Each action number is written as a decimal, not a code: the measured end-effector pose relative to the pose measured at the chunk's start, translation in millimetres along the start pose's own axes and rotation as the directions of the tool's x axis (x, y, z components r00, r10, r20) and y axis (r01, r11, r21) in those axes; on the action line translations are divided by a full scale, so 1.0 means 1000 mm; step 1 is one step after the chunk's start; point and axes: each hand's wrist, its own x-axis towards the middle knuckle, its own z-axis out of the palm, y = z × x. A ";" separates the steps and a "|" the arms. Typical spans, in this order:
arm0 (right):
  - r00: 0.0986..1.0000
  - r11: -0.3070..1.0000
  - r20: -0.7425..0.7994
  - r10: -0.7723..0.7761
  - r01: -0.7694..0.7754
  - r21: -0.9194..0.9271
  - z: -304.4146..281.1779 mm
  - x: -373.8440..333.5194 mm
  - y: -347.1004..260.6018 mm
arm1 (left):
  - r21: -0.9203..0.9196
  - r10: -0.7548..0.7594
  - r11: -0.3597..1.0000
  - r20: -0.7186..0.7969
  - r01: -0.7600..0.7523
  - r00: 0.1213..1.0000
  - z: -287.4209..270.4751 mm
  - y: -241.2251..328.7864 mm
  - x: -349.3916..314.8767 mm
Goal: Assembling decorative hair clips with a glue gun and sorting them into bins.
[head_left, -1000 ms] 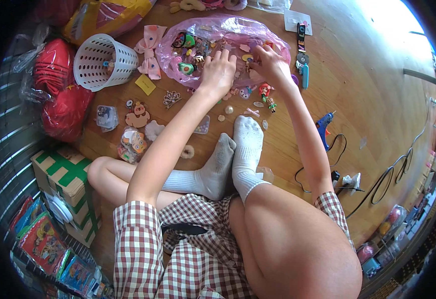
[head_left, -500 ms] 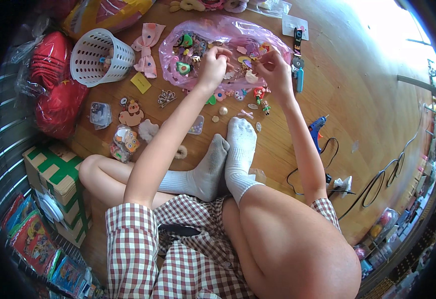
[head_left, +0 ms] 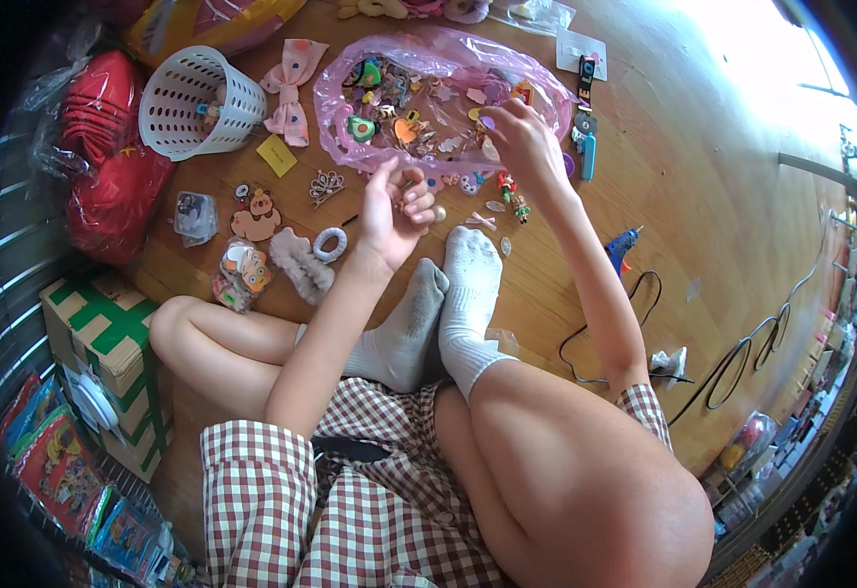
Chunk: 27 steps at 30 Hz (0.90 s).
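Note:
A pink plastic bag (head_left: 340, 147) lies spread open on the floor, filled with small charms and trinkets, among them an avocado charm (head_left: 360, 127) and an orange heart (head_left: 407, 131). Over its right side is my right hand (head_left: 524, 145), fingers bent together and pointing down beside a purple piece. Whatever may be between the fingertips is hidden. My left hand (head_left: 397, 211) is just in front of the bag's near edge, palm partly up, fingers curled in and thumb sticking out. I cannot make out what lies in those curled fingers. A silver crown trinket (head_left: 326, 187) sits left of this hand.
On the left stand a white perforated basket (head_left: 181, 108) and a pink bow (head_left: 293, 93). Grey fluffy and white ring hair ties (head_left: 329, 244) lie near my left forearm. A blue glue gun (head_left: 624, 248) with a black cable is right of my right forearm. A taped cardboard box (head_left: 105, 343) stands lower left.
My left hand has pulled back from above the bag toward me and turned palm up. My right hand has shifted slightly left and nearer, still over the bag.

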 end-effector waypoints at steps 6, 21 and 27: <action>0.982 0.977 0.184 0.030 0.011 -0.214 0.014 0.006 0.007 | 0.046 -0.118 0.993 0.508 0.110 0.853 -0.032 0.000 -0.003; 0.952 0.910 0.171 0.255 -0.177 -0.375 0.021 0.014 -0.011 | -0.150 0.292 0.953 0.231 -0.262 0.928 -0.039 -0.001 0.020; 0.951 0.895 0.039 0.308 -0.276 -0.350 0.032 0.012 -0.010 | -0.112 0.313 0.943 -0.015 -0.313 0.950 -0.055 -0.016 0.016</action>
